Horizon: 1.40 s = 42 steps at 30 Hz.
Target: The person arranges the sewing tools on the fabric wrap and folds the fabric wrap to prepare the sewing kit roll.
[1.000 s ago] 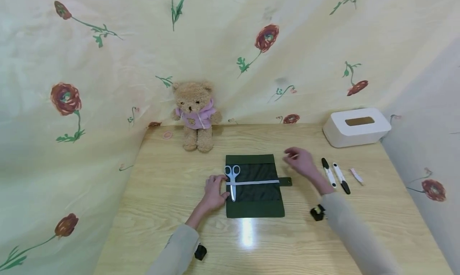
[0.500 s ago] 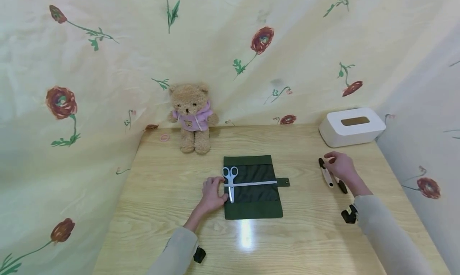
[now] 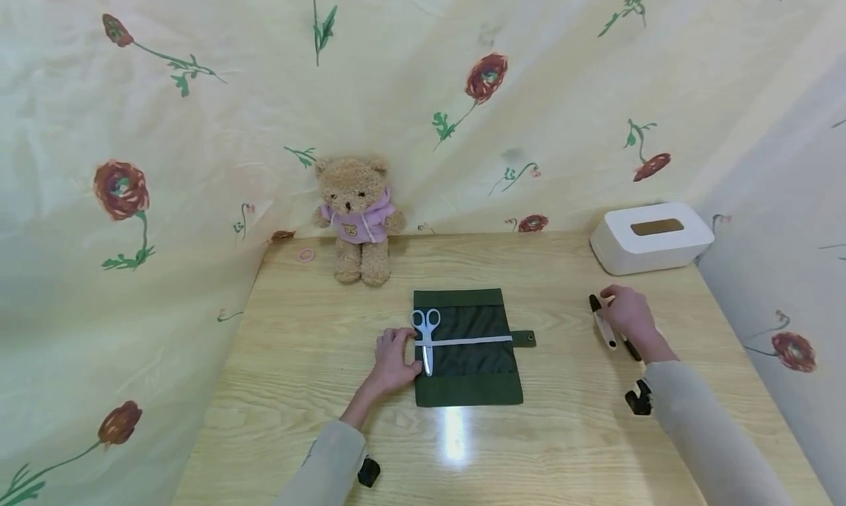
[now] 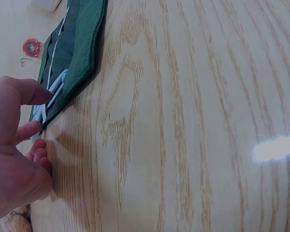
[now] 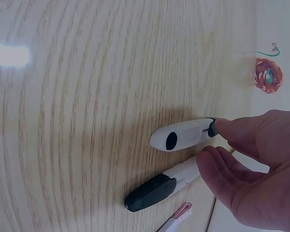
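An unrolled dark green fabric tool roll [image 3: 469, 388] lies on the table, scissors [image 3: 428, 337] tucked under its pale elastic strip. My left hand [image 3: 394, 360] rests at its left edge, thumb and fingertips touching the fabric beside the scissors. To the right, my right hand [image 3: 631, 317] is over two slim white-and-black tools. One white tool with a black spot [image 5: 181, 136] has its dark end by my thumb. My fingers partly cover the other, black-ended tool [image 5: 152, 192]; both still lie on the table. Whether the fingertips press on either is unclear.
A small item with a pink loop [image 5: 182, 211] lies beside the tools. A white tissue box [image 3: 654, 243] stands at the back right. A teddy bear [image 3: 360, 219] in a purple hoodie sits against the flowered cloth, with a pink ring [image 3: 305, 255] near it.
My right hand has moved from beside the tool roll's flap rightward to the slim tools, then lowered slightly. The left hand has stayed at the roll's edge.
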{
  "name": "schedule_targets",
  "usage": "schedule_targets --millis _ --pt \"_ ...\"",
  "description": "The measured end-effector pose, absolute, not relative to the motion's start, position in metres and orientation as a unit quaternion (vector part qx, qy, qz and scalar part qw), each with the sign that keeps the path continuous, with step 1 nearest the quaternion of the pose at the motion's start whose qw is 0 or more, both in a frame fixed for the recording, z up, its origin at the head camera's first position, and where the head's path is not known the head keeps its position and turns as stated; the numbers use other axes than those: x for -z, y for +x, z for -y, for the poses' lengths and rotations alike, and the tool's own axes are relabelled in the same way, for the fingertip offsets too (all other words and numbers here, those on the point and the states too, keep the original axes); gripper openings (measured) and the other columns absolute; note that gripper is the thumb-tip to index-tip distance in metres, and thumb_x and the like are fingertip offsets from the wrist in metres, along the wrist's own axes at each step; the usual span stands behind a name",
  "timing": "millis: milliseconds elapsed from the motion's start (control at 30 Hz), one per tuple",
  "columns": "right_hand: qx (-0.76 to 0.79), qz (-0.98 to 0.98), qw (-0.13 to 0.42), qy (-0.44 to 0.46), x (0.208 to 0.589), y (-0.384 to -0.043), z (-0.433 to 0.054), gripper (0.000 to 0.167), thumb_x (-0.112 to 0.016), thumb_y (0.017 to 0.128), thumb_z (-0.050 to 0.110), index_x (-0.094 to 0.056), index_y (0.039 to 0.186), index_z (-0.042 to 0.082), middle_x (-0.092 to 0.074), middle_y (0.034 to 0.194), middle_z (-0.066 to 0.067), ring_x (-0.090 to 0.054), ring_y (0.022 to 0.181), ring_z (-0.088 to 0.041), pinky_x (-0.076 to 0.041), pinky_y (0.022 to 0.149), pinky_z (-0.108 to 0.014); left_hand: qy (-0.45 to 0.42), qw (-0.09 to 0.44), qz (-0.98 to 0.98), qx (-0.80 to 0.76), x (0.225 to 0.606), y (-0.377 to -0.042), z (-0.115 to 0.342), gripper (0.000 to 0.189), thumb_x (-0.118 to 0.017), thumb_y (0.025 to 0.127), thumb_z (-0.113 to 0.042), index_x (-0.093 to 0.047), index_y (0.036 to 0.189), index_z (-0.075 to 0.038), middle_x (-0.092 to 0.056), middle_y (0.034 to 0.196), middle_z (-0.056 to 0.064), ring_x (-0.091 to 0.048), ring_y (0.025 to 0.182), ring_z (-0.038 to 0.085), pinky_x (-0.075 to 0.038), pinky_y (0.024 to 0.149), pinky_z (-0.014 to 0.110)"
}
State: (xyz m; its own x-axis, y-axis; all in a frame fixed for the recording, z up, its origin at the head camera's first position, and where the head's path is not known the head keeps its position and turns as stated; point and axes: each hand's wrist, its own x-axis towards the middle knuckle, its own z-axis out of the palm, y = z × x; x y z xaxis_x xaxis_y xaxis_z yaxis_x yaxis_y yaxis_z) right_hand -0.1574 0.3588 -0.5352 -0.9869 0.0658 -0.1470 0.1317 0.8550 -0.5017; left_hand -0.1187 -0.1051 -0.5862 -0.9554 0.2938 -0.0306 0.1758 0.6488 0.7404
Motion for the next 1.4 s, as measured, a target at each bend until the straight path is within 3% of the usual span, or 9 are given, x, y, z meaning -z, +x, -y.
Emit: schedule_targets --millis 333,600,767,1267,1400 --pt "0.249 -0.963 0.090 0.057 0.534 -0.158 -0.352 0.047 -0.068 0.080 0.003 -0.054 0.119 -0.018 -0.063 0.096 -0.032 -0.059 0.079 -0.039 -0.047 0.067 -0.047 0.129 0.073 -0.903 -0.404 0.586 -0.116 0.106 0.051 -0.070 0.075 -0.007 -0.055 0.124 -0.005 -0.043 0.113 0.012 -0.038 0.105 0.034 -0.033 0.089 0.050" --pt "0.260 -0.957 0.120 0.049 0.532 -0.161 -0.346 0.052 -0.069 0.082 0.004 -0.049 0.123 -0.022 -0.053 0.119 -0.042 -0.054 0.102 -0.052 -0.044 0.084 -0.059 0.134 0.060 -0.901 -0.409 0.583 -0.113 0.105 0.050 -0.069 0.075 -0.006 -0.056 0.123 -0.005 -0.044 0.113 0.013 -0.038 0.104 0.033 -0.033 0.088 0.051" --pt "0.255 -0.959 0.119 0.028 0.530 -0.162 -0.342 0.053 -0.071 0.080 0.005 -0.050 0.121 -0.021 -0.052 0.121 -0.043 -0.052 0.105 -0.057 -0.044 0.086 -0.059 0.134 0.062 -0.902 -0.407 0.584 -0.113 0.105 0.050 -0.069 0.076 -0.006 -0.056 0.124 -0.006 -0.043 0.113 0.012 -0.038 0.104 0.033 -0.033 0.088 0.051" --pt "0.274 -0.957 0.093 -0.003 0.546 -0.166 -0.342 0.053 -0.073 0.079 0.004 -0.048 0.122 -0.015 -0.059 0.097 -0.034 -0.054 0.078 -0.038 -0.046 0.070 -0.052 0.133 0.052 -0.906 -0.398 0.586 -0.116 0.098 0.045 -0.073 0.083 -0.012 -0.059 0.126 -0.012 -0.040 0.114 0.014 -0.035 0.107 0.034 -0.033 0.086 0.051" --pt "0.285 -0.955 0.082 -0.004 0.546 -0.164 -0.342 0.053 -0.074 0.080 0.005 -0.049 0.122 -0.014 -0.062 0.091 -0.031 -0.058 0.075 -0.035 -0.047 0.065 -0.045 0.143 0.045 -0.915 -0.375 0.584 -0.117 0.093 0.043 -0.077 0.085 -0.015 -0.063 0.126 -0.014 -0.040 0.115 0.014 -0.035 0.107 0.035 -0.032 0.085 0.050"
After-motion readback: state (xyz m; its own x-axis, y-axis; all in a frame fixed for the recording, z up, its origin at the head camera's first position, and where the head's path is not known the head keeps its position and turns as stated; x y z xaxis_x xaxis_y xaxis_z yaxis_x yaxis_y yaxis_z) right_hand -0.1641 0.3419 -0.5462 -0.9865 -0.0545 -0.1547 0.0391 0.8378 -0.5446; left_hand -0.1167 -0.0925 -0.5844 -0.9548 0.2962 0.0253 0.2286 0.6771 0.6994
